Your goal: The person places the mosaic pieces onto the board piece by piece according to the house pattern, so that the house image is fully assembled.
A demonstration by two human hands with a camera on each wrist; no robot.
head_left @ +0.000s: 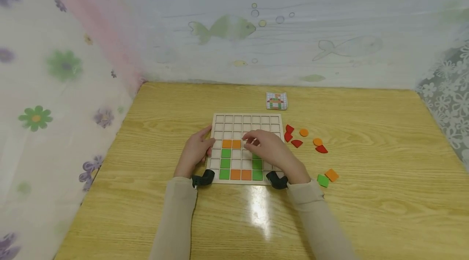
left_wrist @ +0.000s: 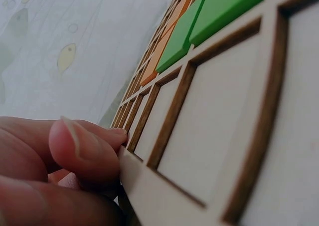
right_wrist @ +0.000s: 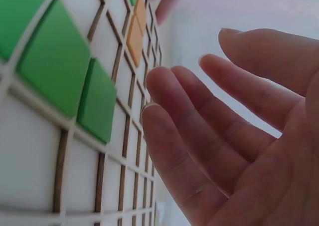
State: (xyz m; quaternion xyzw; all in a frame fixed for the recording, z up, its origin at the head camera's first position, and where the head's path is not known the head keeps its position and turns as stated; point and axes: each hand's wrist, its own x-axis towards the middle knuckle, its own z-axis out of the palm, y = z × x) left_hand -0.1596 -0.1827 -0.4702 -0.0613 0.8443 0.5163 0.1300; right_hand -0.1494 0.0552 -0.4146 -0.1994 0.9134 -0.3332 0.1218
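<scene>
A pale wooden grid board [head_left: 247,115] lies on the table, holding green tiles [head_left: 225,163] in two columns. Between the columns' lower ends sit two orange tiles [head_left: 241,174]. Two more orange tiles [head_left: 231,144] lie side by side above the left column. My left hand [head_left: 195,149] rests at the board's left edge, its fingertips [left_wrist: 117,134] touching the rim. Over the board's right middle hovers my right hand [head_left: 272,150], fingers loosely bent and apart. Nothing shows between those fingers [right_wrist: 169,146] in the right wrist view. From above, this hand hides some cells.
A small pattern card [head_left: 277,101] lies behind the board. To its right are several red wedge pieces [head_left: 296,143] and two orange discs [head_left: 303,132]. Nearer the front lie a loose green square [head_left: 323,180] and a loose orange square [head_left: 332,175]. Patterned curtains [head_left: 227,56] border the table.
</scene>
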